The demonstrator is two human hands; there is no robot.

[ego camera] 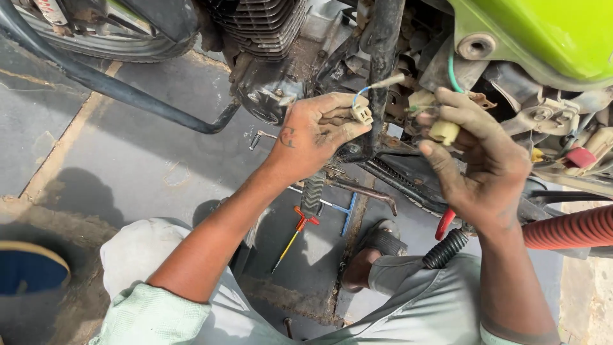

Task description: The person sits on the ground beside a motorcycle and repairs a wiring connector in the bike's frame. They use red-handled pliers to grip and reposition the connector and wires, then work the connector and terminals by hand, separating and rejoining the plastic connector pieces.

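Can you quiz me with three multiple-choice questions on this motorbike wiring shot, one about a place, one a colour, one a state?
1. Where does the orange-handled screwdriver lie?
A. on the ground
B. on the fuel tank
C. in the right hand

2. What colour is the fuel tank?
A. black
B. lime green
C. white

3. What is the left hand doing?
A. hanging open
B. pinching a small cream connector
C. gripping a tyre

Answers: 1 A, it rests on the pavement between the knees. 2 B, bright green at top right. 3 B, fingers close on the plug.

Sunlit grey paved floor (128,160)
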